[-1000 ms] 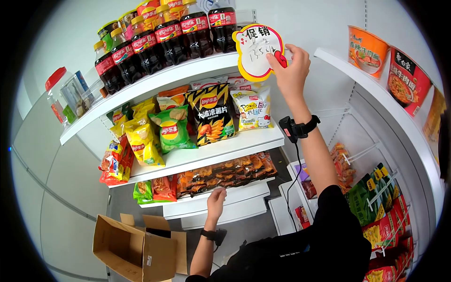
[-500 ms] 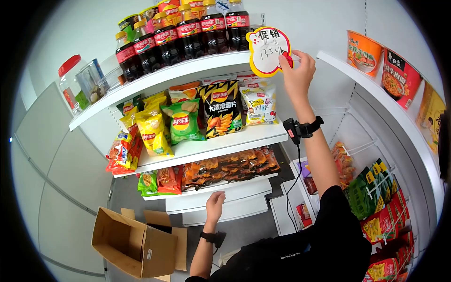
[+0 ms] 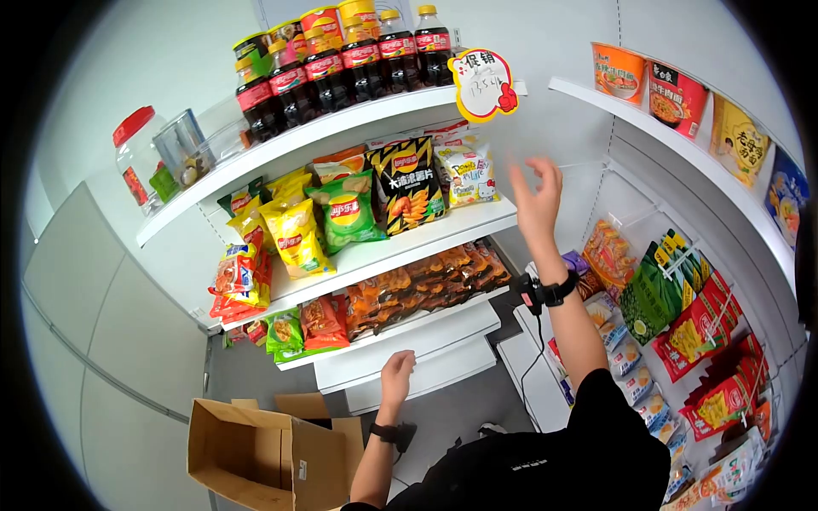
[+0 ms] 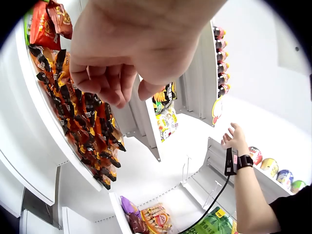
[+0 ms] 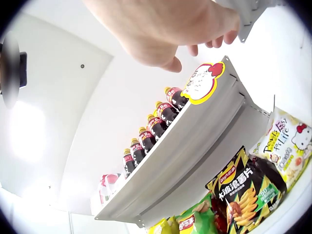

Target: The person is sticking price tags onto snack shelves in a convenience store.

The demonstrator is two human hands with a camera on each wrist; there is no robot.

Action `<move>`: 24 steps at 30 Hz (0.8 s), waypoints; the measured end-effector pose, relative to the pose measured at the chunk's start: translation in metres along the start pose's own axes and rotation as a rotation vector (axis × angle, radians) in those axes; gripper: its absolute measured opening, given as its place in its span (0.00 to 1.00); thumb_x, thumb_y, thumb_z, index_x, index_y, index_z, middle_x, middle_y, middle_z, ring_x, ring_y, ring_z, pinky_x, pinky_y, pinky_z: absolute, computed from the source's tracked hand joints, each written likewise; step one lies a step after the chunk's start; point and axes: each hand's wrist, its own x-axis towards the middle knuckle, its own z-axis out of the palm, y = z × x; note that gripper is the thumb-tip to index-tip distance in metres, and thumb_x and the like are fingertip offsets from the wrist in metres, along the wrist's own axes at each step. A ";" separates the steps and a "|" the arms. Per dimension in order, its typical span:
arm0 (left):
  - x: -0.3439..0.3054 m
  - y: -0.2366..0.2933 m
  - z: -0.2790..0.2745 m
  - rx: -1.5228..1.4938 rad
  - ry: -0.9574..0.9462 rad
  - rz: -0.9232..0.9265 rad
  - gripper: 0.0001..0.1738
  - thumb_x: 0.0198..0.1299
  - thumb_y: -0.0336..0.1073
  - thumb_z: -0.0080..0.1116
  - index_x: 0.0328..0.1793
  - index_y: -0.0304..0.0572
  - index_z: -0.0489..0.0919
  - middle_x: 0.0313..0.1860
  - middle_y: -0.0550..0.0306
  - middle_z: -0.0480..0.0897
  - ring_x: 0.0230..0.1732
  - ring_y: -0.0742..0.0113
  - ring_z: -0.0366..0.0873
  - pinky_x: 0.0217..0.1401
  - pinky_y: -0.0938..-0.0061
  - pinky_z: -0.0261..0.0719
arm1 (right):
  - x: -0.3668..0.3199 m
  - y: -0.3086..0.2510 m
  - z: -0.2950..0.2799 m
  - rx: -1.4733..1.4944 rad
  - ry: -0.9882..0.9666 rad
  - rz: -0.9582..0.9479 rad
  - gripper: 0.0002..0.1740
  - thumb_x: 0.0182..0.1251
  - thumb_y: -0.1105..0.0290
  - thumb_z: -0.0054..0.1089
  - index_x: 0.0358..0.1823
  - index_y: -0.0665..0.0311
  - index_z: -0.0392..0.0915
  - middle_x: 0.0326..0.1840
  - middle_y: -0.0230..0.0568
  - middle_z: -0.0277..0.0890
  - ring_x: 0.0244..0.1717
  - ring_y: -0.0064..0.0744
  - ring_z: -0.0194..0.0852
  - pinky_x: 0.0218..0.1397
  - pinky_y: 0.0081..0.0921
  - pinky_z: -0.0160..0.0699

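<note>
A yellow-edged promotional price sign (image 3: 482,83) with handwritten figures stands at the right end of the top shelf's front edge (image 3: 375,104). My right hand (image 3: 538,204) is below and right of it, apart from it, fingers loosely bent and holding nothing. In the right wrist view the same sign (image 5: 202,87) shows beyond the fingertips, attached along the shelf edge. My left hand (image 3: 396,379) hangs low in front of the bottom shelves, empty, its fingers loosely curled in the left wrist view. Dark orange-and-black snack packets (image 4: 80,117) lie nearest to it.
Cola bottles (image 3: 362,70) line the top shelf. Chip bags (image 3: 405,183) stand on the shelf beneath. An opened cardboard box (image 3: 294,456) sits on the floor at left. Instant noodle tubs (image 3: 677,94) and hanging snack bags (image 3: 694,336) are at right. A cable runs from my right wrist.
My right hand has let go of the price sign and moved down and away, leaving it on the shelf edge. The left hand stays low. The head view has shifted slightly.
</note>
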 end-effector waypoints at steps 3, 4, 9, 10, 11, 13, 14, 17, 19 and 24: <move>-0.024 -0.004 -0.013 -0.005 -0.023 -0.011 0.14 0.64 0.37 0.56 0.47 0.33 0.79 0.34 0.60 0.80 0.34 0.76 0.74 0.37 0.80 0.73 | -0.039 -0.012 -0.021 0.035 -0.033 0.081 0.16 0.59 0.66 0.64 0.45 0.63 0.74 0.50 0.40 0.69 0.53 0.36 0.68 0.54 0.32 0.65; -0.031 -0.006 -0.017 -0.008 -0.036 -0.017 0.14 0.64 0.37 0.56 0.47 0.33 0.79 0.34 0.60 0.80 0.34 0.76 0.74 0.37 0.80 0.73 | -0.055 -0.011 -0.028 0.051 -0.043 0.098 0.15 0.59 0.66 0.64 0.45 0.63 0.74 0.49 0.39 0.70 0.52 0.35 0.68 0.53 0.31 0.66; -0.068 -0.009 -0.029 -0.033 -0.117 -0.097 0.13 0.64 0.38 0.56 0.46 0.33 0.79 0.33 0.61 0.80 0.33 0.76 0.74 0.38 0.81 0.74 | -0.136 -0.013 -0.070 0.143 -0.156 0.296 0.10 0.63 0.68 0.60 0.39 0.67 0.76 0.40 0.34 0.73 0.44 0.27 0.71 0.44 0.23 0.69; -0.073 -0.012 -0.030 -0.043 -0.127 -0.096 0.14 0.64 0.38 0.56 0.46 0.33 0.79 0.33 0.61 0.80 0.33 0.76 0.74 0.38 0.81 0.74 | -0.151 -0.008 -0.080 0.150 -0.169 0.345 0.09 0.64 0.68 0.60 0.39 0.67 0.76 0.37 0.33 0.74 0.41 0.25 0.71 0.43 0.22 0.68; -0.078 -0.015 -0.029 -0.051 -0.139 -0.096 0.14 0.64 0.38 0.56 0.46 0.33 0.79 0.33 0.61 0.80 0.33 0.77 0.74 0.38 0.81 0.74 | -0.167 0.000 -0.090 0.155 -0.180 0.395 0.09 0.64 0.68 0.59 0.38 0.68 0.77 0.35 0.33 0.74 0.39 0.24 0.71 0.41 0.20 0.68; -0.088 -0.020 -0.025 -0.079 -0.159 -0.097 0.14 0.64 0.38 0.56 0.45 0.32 0.79 0.33 0.62 0.80 0.33 0.77 0.74 0.38 0.81 0.73 | -0.198 0.010 -0.113 0.169 -0.197 0.512 0.09 0.65 0.68 0.58 0.38 0.67 0.77 0.32 0.31 0.75 0.35 0.21 0.70 0.39 0.17 0.68; -0.091 -0.022 -0.022 -0.088 -0.168 -0.093 0.14 0.64 0.38 0.56 0.45 0.32 0.79 0.32 0.62 0.80 0.32 0.77 0.73 0.37 0.81 0.73 | -0.211 0.013 -0.127 0.179 -0.201 0.576 0.09 0.65 0.68 0.58 0.38 0.67 0.77 0.32 0.31 0.75 0.34 0.18 0.70 0.38 0.16 0.67; -0.105 -0.025 -0.008 -0.102 -0.215 -0.089 0.14 0.64 0.38 0.56 0.45 0.32 0.79 0.31 0.63 0.79 0.31 0.78 0.72 0.36 0.82 0.72 | -0.235 0.006 -0.169 0.135 -0.168 0.724 0.08 0.66 0.68 0.58 0.38 0.66 0.78 0.30 0.30 0.75 0.30 0.15 0.69 0.35 0.14 0.67; -0.113 -0.024 0.001 -0.086 -0.249 -0.095 0.14 0.64 0.38 0.56 0.44 0.32 0.79 0.30 0.63 0.79 0.31 0.78 0.71 0.35 0.82 0.71 | -0.249 0.004 -0.192 0.116 -0.093 0.751 0.09 0.66 0.68 0.57 0.37 0.67 0.78 0.28 0.29 0.75 0.26 0.14 0.67 0.31 0.12 0.67; -0.136 -0.019 0.024 -0.124 -0.288 -0.104 0.14 0.65 0.39 0.56 0.44 0.31 0.79 0.30 0.63 0.78 0.30 0.79 0.71 0.34 0.83 0.70 | -0.268 -0.006 -0.259 0.148 -0.011 0.875 0.09 0.66 0.67 0.56 0.37 0.67 0.78 0.30 0.32 0.76 0.28 0.15 0.69 0.31 0.13 0.66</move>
